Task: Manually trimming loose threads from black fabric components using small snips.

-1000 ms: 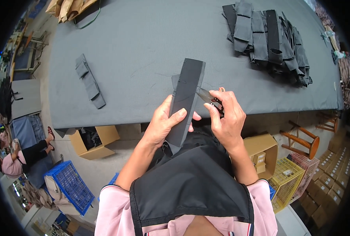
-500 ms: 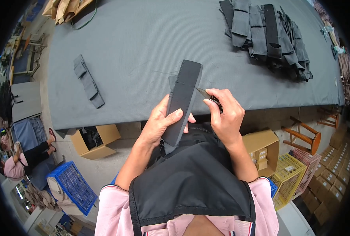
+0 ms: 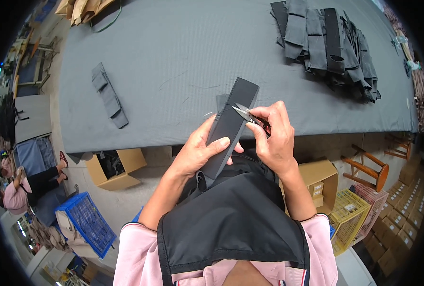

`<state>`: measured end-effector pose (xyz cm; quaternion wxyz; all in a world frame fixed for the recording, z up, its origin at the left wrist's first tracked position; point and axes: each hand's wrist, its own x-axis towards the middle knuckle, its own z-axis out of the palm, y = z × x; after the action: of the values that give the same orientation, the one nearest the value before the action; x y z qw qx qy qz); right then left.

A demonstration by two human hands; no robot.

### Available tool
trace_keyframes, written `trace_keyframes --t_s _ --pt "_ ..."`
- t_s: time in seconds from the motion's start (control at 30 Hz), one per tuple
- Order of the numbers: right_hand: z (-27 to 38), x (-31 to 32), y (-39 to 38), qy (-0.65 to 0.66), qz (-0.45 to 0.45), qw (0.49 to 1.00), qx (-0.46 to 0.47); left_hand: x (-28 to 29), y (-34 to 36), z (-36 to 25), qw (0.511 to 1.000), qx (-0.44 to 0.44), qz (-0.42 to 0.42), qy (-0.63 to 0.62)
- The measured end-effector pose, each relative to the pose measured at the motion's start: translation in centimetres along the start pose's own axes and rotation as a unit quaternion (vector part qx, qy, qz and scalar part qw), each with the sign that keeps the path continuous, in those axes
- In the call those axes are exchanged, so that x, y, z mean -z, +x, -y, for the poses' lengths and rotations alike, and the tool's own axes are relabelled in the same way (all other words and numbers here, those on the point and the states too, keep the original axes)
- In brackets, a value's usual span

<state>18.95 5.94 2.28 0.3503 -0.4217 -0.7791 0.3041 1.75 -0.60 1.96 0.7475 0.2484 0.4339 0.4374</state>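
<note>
My left hand [image 3: 197,152] grips a long dark grey fabric strip [image 3: 239,89] upright at a tilt, thumb across its front. My right hand [image 3: 274,138] pinches small thread snips [image 3: 241,111], whose silver blades lie over the strip's upper half. Both hands are at the front edge of the cloth-covered table [image 3: 169,57]. A folded grey piece [image 3: 108,97] lies to the left on the cloth, and a pile of similar dark strips [image 3: 317,38] sits at the back right.
Brown paper [image 3: 78,9] is at the back left. Below are cardboard boxes [image 3: 97,171], blue [image 3: 83,224] and yellow [image 3: 345,219] crates, and wooden stools [image 3: 379,176]. Another person [image 3: 19,193] sits at far left.
The held strip has shifted right and leans more. The snips have moved from the strip's right edge onto its face, their blade tips now farther left.
</note>
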Motion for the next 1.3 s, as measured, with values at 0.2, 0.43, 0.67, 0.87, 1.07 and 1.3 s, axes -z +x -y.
trace_keyframes --t_s 0.2,0.43,0.67,0.87,1.07,1.3 --pt "0.1 0.0 0.0 -0.039 0.001 0.999 0.031 0.2 0.0 0.2 1.000 -0.001 0.000 0.001" --pt "-0.8 0.3 1.3 0.371 -0.033 0.898 -0.232 0.1 0.0 0.2 0.998 0.023 0.048 0.015" --pt "-0.6 0.2 1.5 0.578 0.106 0.749 -0.308 0.4 2.0 -0.5 0.976 -0.016 0.148 -0.158" --pt "0.0 0.0 0.3 0.004 -0.073 0.995 -0.071 -0.3 2.3 0.1 0.990 -0.025 0.089 -0.103" --pt "-0.4 0.7 0.8 -0.036 -0.076 0.996 0.038 -0.9 2.3 -0.4 0.987 0.001 0.115 -0.111" --pt "-0.3 1.0 0.5 -0.020 -0.073 0.997 0.021 -0.2 2.0 -0.3 0.985 0.009 0.137 -0.107"
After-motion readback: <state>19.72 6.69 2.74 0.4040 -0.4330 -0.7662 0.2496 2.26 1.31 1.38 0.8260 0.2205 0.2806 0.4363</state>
